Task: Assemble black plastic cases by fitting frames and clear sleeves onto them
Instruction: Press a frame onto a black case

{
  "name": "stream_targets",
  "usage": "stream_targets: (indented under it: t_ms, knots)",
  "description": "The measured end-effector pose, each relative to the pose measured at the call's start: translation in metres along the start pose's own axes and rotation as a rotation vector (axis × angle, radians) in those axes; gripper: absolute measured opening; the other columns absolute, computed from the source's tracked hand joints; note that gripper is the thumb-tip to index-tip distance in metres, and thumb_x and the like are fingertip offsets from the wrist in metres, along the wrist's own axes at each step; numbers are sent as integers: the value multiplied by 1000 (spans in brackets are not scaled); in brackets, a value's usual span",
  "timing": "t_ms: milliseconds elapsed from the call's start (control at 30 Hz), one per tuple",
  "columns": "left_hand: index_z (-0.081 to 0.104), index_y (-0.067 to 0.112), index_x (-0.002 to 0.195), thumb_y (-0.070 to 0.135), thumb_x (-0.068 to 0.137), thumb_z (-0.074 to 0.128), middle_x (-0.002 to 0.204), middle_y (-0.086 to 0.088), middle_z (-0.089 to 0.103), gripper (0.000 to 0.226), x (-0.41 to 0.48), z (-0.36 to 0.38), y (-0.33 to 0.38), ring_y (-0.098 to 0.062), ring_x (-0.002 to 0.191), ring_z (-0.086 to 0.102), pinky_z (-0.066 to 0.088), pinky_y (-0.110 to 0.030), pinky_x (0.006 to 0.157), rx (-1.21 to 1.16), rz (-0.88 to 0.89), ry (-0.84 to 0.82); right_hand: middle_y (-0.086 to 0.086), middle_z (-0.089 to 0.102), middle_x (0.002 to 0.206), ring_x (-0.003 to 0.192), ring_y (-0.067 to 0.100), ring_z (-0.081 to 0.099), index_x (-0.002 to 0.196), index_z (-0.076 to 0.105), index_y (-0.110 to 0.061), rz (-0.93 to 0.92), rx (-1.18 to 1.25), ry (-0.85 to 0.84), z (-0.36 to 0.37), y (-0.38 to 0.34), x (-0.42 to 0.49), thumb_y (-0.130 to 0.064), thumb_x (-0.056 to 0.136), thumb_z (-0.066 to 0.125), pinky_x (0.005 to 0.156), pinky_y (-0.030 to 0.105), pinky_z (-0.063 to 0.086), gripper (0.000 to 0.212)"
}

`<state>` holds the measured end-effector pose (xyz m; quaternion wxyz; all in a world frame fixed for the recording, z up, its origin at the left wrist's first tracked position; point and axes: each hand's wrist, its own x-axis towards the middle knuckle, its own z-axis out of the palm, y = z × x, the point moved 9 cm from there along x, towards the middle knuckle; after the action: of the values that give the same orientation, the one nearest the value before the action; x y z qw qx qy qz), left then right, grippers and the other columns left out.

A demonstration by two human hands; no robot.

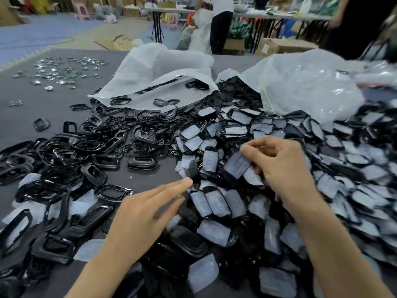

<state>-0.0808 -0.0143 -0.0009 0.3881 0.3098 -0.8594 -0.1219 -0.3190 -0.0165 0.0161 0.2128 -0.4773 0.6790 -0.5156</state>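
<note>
Your right hand is pinching what looks like a sleeved black case between thumb and fingertips, though blur is softening its outline. It is holding the case just above the heap of sleeved cases. Your left hand is reaching flat, fingers straight and together, fingertips at the heap's edge. Black frames are lying piled to your left on the grey table, beside a white bag.

The left hand is blurred. The right hand hides part of the sleeved case it pinches. Shiny pieces on the far desk are too small to identify. A standing person is cut off above.
</note>
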Motion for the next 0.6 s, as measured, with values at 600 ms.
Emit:
stream_targets:
  t_ms: [600]
  knots:
    - [72, 22, 104, 1, 85, 66, 85, 9, 74, 28, -16, -26, -84, -8, 68, 67, 48, -19, 68, 134, -476, 220, 3, 52, 112, 104, 20, 52, 88, 70, -17, -250, -616, 99, -13, -32, 55, -31, 86, 68, 84, 23, 33, 14]
